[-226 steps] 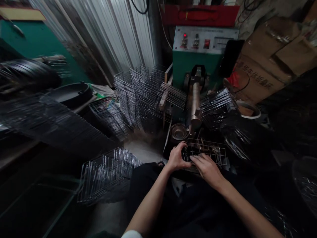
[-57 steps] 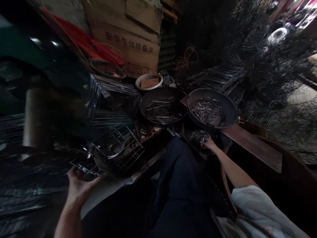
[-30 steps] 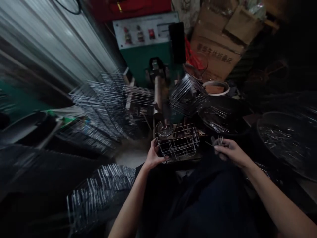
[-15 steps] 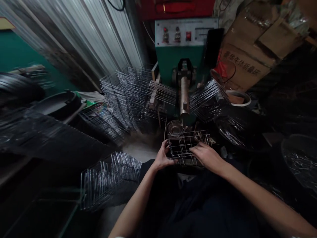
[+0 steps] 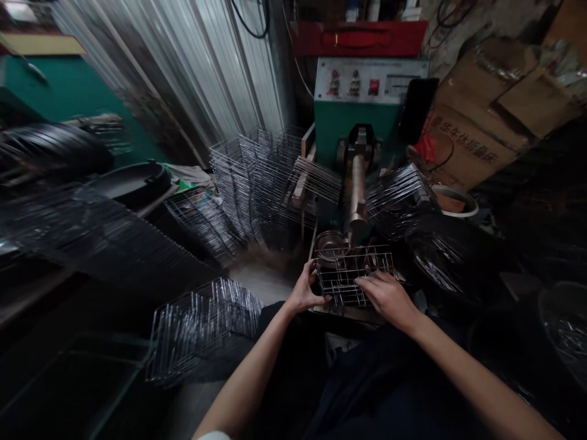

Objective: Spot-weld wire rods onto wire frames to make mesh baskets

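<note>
A small metal wire rack [image 5: 342, 278] lies level in front of me, under the tip of the welding machine's copper-coloured arm [image 5: 358, 189]. My left hand [image 5: 305, 290] grips the rack's left edge, thumb along the near side and fingers at the far corner. On the right part of the rack is my right hand [image 5: 387, 294], its fingers pinched together at the wires; whether a loose wire is between them is too dark to tell. Just behind the rack sits a round metal dish [image 5: 331, 243].
Stacked wire panels [image 5: 257, 183] stand left of the green machine [image 5: 330, 131]. More wire racks [image 5: 206, 327] are piled at my lower left. To the right are a dark basin of wire pieces [image 5: 435, 250], a white bowl [image 5: 458, 201] and a cardboard box [image 5: 477, 134].
The camera view has shifted, so the surroundings sit further right and lower. Both hands keep hold of the rack in nearly the same place under the machine's arm.
</note>
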`<state>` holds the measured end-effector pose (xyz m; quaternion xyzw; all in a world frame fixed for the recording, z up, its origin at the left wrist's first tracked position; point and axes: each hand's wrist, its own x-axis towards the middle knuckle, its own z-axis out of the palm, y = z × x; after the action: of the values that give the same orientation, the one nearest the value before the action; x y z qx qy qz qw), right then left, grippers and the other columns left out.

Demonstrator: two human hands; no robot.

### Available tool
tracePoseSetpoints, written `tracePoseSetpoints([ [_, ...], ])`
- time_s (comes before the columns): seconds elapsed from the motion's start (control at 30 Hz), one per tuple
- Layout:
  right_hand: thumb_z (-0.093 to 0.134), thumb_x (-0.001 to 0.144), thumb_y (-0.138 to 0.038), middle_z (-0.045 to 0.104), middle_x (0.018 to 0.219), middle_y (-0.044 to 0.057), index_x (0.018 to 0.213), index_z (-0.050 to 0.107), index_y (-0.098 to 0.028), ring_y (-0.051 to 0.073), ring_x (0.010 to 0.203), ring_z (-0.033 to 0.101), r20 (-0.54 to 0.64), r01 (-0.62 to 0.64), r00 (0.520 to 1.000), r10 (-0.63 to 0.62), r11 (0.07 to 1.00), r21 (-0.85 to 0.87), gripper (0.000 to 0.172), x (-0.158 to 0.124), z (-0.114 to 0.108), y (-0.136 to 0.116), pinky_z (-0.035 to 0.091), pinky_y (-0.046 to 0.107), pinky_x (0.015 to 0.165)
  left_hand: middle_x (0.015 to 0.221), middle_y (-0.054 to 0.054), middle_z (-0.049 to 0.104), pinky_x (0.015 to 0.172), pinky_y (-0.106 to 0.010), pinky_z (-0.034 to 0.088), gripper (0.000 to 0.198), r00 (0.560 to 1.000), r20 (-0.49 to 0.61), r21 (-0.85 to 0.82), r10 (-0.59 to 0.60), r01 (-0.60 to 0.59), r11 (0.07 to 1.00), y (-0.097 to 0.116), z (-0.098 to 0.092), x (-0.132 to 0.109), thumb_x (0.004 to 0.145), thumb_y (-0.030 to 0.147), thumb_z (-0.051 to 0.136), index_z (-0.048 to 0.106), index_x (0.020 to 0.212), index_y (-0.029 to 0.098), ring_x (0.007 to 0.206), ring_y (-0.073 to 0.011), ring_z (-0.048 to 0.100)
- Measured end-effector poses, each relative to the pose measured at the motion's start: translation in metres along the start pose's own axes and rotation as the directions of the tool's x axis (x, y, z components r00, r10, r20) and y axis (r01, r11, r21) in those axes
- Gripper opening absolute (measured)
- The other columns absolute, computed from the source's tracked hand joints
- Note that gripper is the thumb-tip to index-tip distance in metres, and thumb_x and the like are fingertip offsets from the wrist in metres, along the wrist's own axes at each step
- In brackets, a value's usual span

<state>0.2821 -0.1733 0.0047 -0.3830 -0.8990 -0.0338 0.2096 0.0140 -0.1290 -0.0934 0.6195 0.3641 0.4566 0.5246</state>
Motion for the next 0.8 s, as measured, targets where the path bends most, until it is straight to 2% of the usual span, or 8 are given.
tracePoseSetpoints([
  [0.43, 0.048, 0.101, -0.016, 0.072, 0.112, 0.009, 0.120, 0.065, -0.018, 0.023, 0.097, 0.064, -0.034, -0.038, 0.999, 0.038, 0.999, -0.010, 0.025, 0.018, 0.007, 0.011, 0.049, 0.037, 0.083, 0.149, -0.015, 0.036, 0.115, -0.053, 0.036, 0.111, 1.000, 0.017, -0.039, -0.020, 0.020, 0.999, 0.006, -0.011, 0.023, 0.053, 0.032, 0.091, 0.026, 0.143, 0.027, 0.133, -0.0340, 0.049],
  [0.57, 0.045, 0.102, -0.019, 0.072, 0.104, 0.009, 0.117, 0.065, -0.019, 0.022, 0.094, 0.063, -0.060, -0.061, 0.996, 0.061, 0.998, 0.007, 0.025, 0.021, 0.005, 0.010, 0.048, 0.037, 0.084, 0.145, -0.015, 0.041, 0.110, -0.053, 0.043, 0.108, 0.999, 0.035, -0.047, -0.010, 0.012, 0.999, 0.007, -0.009, 0.023, 0.055, 0.030, 0.090, 0.027, 0.142, 0.027, 0.128, -0.0328, 0.054],
  [0.7, 0.047, 0.102, -0.022, 0.066, 0.100, 0.011, 0.108, 0.064, -0.017, 0.023, 0.092, 0.059, -0.080, -0.131, 0.988, 0.131, 0.991, 0.014, 0.019, 0.022, 0.004, 0.008, 0.046, 0.036, 0.083, 0.143, -0.014, 0.045, 0.106, -0.051, 0.048, 0.106, 1.000, 0.010, -0.007, -0.018, 0.018, 1.000, 0.009, -0.009, 0.023, 0.054, 0.029, 0.089, 0.029, 0.142, 0.027, 0.122, -0.0317, 0.059],
  [0.8, 0.048, 0.102, -0.024, 0.061, 0.093, 0.009, 0.096, 0.064, -0.018, 0.022, 0.085, 0.055, -0.102, -0.167, 0.981, 0.164, 0.986, -0.020, 0.018, 0.029, 0.008, 0.013, 0.045, 0.034, 0.080, 0.141, -0.014, 0.048, 0.106, -0.051, 0.047, 0.109, 0.999, 0.016, -0.009, -0.033, 0.033, 0.999, 0.011, -0.015, 0.034, 0.053, 0.028, 0.090, 0.028, 0.143, 0.027, 0.122, -0.0324, 0.059],
])
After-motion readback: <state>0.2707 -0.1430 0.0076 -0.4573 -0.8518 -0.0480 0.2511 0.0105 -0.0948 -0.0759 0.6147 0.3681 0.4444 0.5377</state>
